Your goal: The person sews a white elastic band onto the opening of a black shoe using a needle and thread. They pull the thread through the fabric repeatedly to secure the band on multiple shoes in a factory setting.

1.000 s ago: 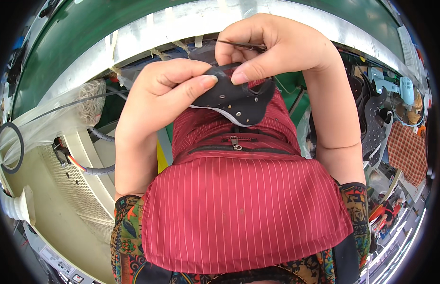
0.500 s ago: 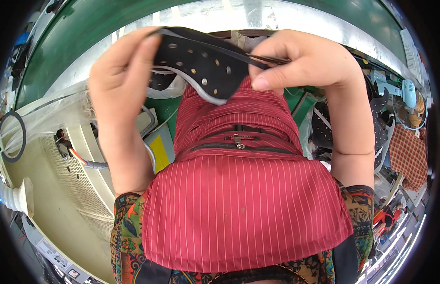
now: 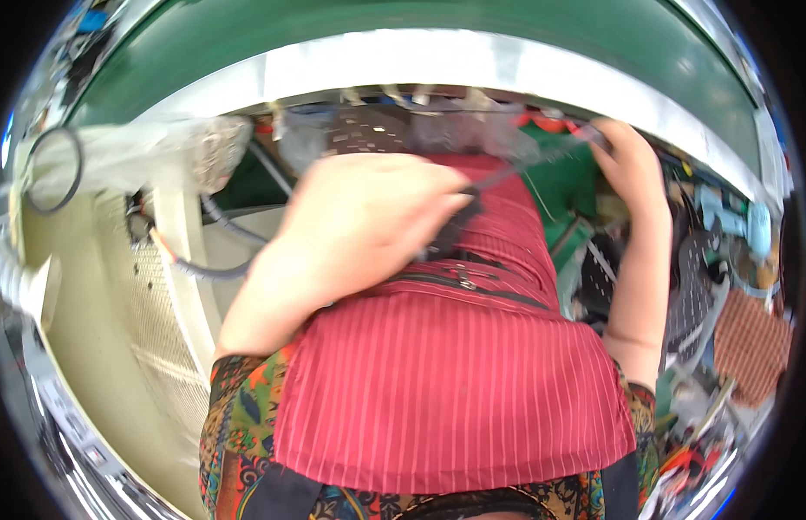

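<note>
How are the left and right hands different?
The left hand looks bigger than the right hand. The left hand is partly over the apron, the right hand near the metal edge. The left hand holds a black piece; the right hand seems to pinch a strip. Both are bare.

On my feed, a dark-red cloth apron [image 3: 455,399] with thin pale stripes at lower centre, a dark zip [image 3: 507,292] at mid-frame, multicoloured patterned short fabric sleeves [image 3: 247,407] lower left and right

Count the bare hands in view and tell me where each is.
2. The left hand grips a blurred black piece above the red striped apron; the right hand is farther right, near the silver table edge.
</note>
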Motion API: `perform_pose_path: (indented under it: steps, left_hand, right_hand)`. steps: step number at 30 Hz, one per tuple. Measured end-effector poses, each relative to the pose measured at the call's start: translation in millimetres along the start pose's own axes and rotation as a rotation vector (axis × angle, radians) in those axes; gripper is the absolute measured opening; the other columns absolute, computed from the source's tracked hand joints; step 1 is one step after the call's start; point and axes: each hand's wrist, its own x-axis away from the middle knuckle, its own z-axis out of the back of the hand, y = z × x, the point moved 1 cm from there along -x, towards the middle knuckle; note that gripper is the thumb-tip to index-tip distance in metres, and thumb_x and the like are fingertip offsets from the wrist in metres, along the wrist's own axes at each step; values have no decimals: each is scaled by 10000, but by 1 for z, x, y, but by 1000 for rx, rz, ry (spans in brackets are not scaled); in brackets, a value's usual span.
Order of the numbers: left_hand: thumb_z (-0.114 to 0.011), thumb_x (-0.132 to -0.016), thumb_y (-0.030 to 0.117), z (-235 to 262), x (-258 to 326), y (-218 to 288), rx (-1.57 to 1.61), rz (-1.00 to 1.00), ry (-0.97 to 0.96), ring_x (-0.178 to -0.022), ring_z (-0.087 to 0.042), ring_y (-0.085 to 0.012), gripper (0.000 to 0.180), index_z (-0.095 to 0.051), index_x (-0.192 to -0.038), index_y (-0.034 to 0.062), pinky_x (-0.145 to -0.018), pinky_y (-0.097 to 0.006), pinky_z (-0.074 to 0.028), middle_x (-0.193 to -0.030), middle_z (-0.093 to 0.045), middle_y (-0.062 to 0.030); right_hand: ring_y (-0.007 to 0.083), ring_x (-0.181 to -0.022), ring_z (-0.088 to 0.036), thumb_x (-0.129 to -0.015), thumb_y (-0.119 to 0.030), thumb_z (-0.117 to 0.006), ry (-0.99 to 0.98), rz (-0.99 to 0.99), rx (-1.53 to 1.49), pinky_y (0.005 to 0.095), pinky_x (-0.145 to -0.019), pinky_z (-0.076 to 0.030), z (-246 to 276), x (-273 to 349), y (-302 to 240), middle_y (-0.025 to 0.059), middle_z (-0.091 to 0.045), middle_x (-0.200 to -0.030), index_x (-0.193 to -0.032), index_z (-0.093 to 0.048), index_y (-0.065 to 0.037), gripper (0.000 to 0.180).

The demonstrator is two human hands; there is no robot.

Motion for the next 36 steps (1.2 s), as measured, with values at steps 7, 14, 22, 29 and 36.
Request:
perform_pose_path:
  steps: [7, 14, 22, 29, 36]
  left_hand:
    - [-569, -849, 241, -61, -60, 15, 21, -156, -238, -748, -607, -325, 180, -652, -866, 82, -646, -427, -481, -770, -634, -119]
    - [-610, -835, 172, -74, -82, -3, 343, -114, -283, -722, -624, -272, 183, -640, -904, 5, -647, -329, -482, -798, -646, -133]
    - [-612, -862, 114, -73, -57, -5, 661, 212, -325, -694, -595, -100, 140, -648, -920, -9, -638, -253, -479, -750, -649, -65]
    - [-605, -881, 135, -88, -37, -25, 816, 451, -284, -727, -576, -66, 163, -648, -928, -15, -648, -246, -478, -783, -658, -28]
    - [-613, -886, 141, -93, -46, -95, 825, 630, 166, -757, -570, -54, 192, -661, -987, -15, -661, -209, -458, -843, -660, -3]
  right_hand:
    - [257, -826, -599, -843, -100, -603, 138, -360, -8, 313, -756, -465, 30, 92, 76, 141, -603, -874, -968, -583, 5, 164]
    - [62, -716, -490, -830, -76, -608, 142, -418, -446, 216, -657, -408, 51, 119, 73, -11, -572, -784, -914, -604, 2, 114]
    - [161, -684, -530, -876, -175, -569, 792, -265, -146, 274, -601, -431, 87, 23, 63, 84, -611, -798, -988, -609, -7, 206]
    - [106, -567, -344, -909, -212, -540, 993, -173, -1551, 242, -504, -262, 161, 20, 70, 2, -429, -674, -1011, -573, -18, 221]
    - [92, -522, -326, -907, -197, -567, 646, -120, -1606, 228, -472, -288, 111, 121, 62, -9, -347, -615, -752, -488, -77, 211]
